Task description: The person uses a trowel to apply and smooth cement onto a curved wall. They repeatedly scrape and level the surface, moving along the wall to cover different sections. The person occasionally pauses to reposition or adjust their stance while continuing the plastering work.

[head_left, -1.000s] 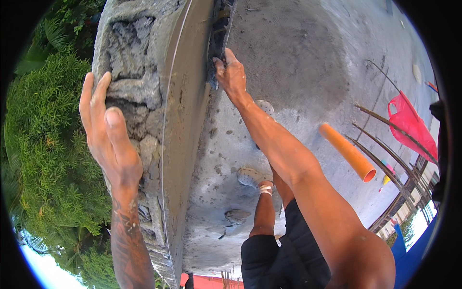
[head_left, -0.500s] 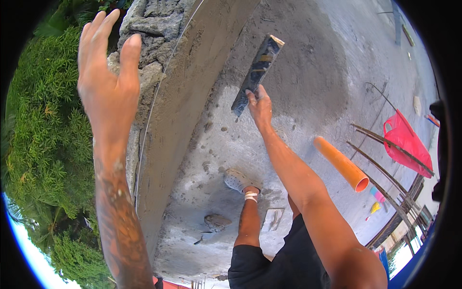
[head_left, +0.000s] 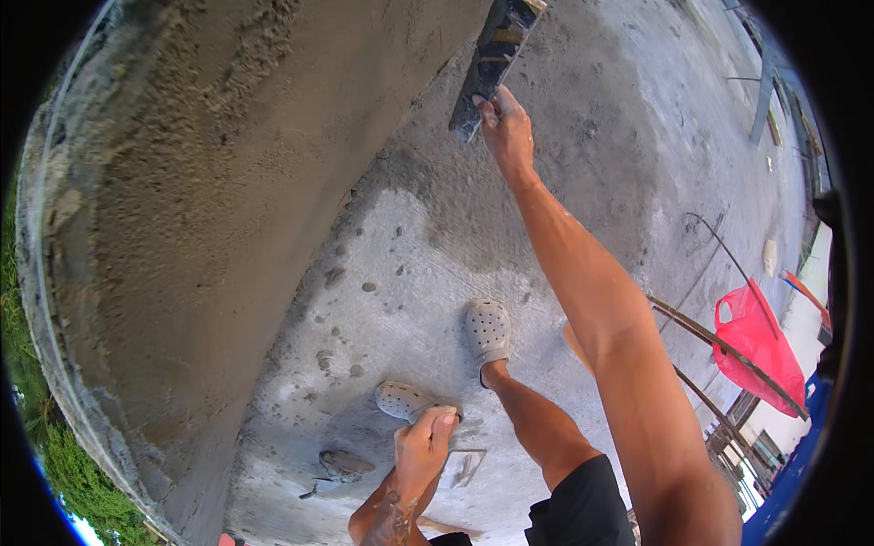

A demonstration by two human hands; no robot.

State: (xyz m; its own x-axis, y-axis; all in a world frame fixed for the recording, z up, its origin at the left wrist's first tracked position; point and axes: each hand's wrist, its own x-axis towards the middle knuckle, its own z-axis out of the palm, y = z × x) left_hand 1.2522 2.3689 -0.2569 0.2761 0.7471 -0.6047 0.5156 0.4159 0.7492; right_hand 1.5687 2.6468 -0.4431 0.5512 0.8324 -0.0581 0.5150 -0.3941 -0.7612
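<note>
My right hand (head_left: 510,136) grips the near end of a short, flat, dark board (head_left: 501,56) smeared with grey mortar. It hangs over the floor beside the foot of the wall, its far end close to the picture's upper edge. My left hand (head_left: 424,448) is down in front of my legs, its fingers curled and pressed together, and nothing shows in it. To the left rises a low wall (head_left: 218,218) coated in damp brown-grey mortar, rough higher up and smoother toward its base. A pale string (head_left: 56,136) runs along its outer edge.
My feet wear grey clogs (head_left: 489,329) on the concrete floor (head_left: 428,237). Near them lie a rectangular float (head_left: 464,468) and a lump of mortar (head_left: 344,465). To the right are a pink bag (head_left: 760,341), long thin sticks (head_left: 710,335) and a partly hidden orange pipe (head_left: 577,349).
My left hand has dropped from beside the wall top to before my legs and closed. The view has shifted over the wall; one foot has come forward. The board stays in my right hand.
</note>
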